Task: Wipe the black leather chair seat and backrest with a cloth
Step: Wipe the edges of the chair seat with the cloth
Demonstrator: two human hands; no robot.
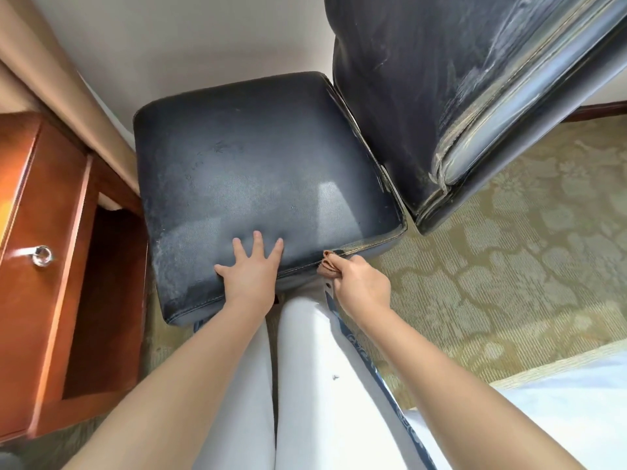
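Carpet (509,266) right, cloth (328,264) at seat (254,171) edge

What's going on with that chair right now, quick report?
Left hand flat on seat. Right hand grips brown cloth at seat's near edge. Backrest dusty, nothing in the way.

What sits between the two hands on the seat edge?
Head view: only the stitched front edge of the seat lies between the left hand and the cloth-gripping right hand.
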